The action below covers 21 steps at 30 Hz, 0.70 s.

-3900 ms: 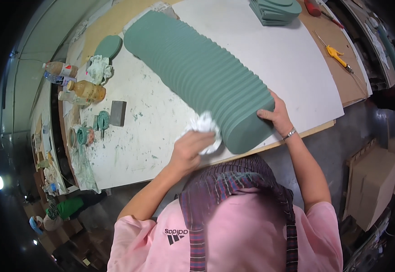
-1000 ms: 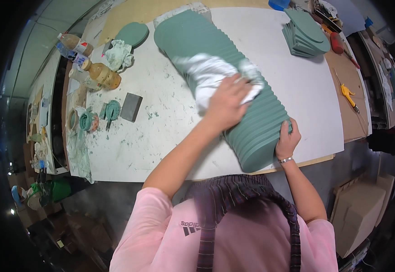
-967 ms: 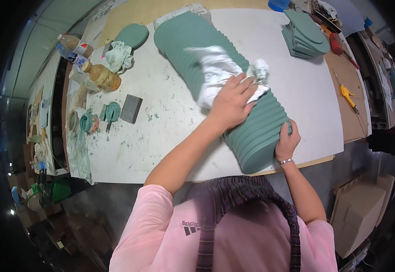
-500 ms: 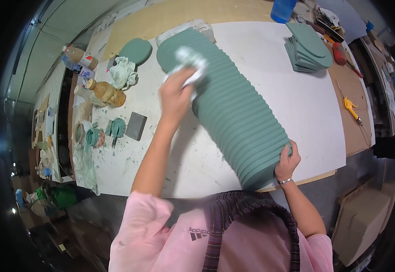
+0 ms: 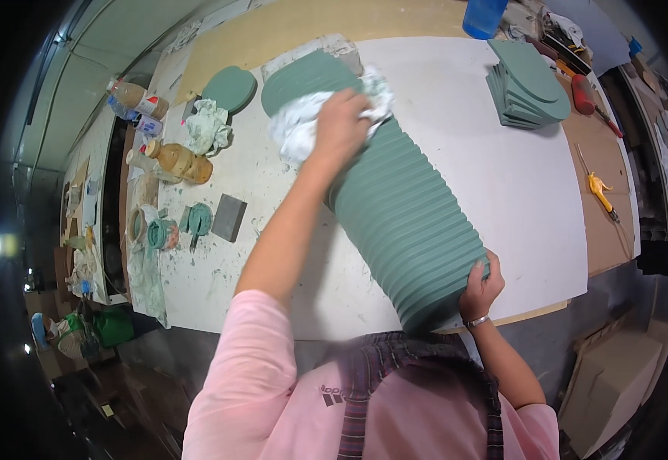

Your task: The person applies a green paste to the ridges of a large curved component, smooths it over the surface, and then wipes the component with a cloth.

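Green slab row [image 5: 407, 222], running far-left to near-right: left hand [image 5: 340, 124] far, clutching white cloth [image 5: 297, 123]; right hand [image 5: 482, 293] clasping near end.

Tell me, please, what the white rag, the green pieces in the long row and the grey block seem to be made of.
White rag: soft, matt cloth, perhaps cotton; it bunches into loose folds in the left hand.
Green pieces: possibly painted board, matt; even colour, no visible grain.
Grey block: dull, maybe dense foam or abrasive sponge; flat faces and straight edges leave it open.
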### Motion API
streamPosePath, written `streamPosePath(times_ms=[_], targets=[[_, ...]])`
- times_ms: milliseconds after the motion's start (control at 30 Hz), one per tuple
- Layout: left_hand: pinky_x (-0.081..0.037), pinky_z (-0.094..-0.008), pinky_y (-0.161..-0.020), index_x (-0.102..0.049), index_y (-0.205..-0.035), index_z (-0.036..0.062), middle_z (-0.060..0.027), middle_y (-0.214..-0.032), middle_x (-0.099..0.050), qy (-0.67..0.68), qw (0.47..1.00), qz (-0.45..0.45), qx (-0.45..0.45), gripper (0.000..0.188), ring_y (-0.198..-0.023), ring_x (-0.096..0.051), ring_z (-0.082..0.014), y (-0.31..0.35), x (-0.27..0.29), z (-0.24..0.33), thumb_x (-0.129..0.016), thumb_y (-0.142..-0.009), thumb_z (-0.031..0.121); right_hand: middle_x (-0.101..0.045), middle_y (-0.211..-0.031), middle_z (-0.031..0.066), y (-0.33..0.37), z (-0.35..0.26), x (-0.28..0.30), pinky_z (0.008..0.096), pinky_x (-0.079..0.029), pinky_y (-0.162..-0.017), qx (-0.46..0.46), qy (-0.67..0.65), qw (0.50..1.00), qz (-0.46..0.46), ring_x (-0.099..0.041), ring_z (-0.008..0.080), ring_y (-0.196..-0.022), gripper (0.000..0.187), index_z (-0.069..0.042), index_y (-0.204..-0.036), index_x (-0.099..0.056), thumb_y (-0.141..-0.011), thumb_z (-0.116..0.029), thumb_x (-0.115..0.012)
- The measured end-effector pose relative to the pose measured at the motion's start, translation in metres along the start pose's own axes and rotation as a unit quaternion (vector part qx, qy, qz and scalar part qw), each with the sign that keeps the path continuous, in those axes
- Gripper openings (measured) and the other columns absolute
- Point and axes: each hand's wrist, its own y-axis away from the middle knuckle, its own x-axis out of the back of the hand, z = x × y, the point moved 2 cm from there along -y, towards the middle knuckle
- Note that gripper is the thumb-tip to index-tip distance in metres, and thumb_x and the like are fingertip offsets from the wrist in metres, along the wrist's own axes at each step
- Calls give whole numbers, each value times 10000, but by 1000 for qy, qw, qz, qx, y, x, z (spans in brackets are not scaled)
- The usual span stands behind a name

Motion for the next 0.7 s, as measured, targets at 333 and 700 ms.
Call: streamPosePath(times_ms=[333,700], targets=[[-480,-331,-719,-660,-900,13,-134,-886,-634,33,977,13,213,150,-820,-628,-251,111,73,-64,-631,-756,43,-599,-746,66,0,-3,1,255,-423,-605,-26,11,999,-32,-501,115,-655,268,65,-1051,-584,-908,-126,-462],[-432,-371,-959,-669,-1128,98,-124,-1147,-644,-34,983,-107,-147,308,-1088,-568,-275,56,43,-3,-621,-824,101,-604,-764,66,0,7,-3,262,-410,-620,-1,3,1000,16,-511,123,-671,354,68,-1048,-583,-915,-246,-486]])
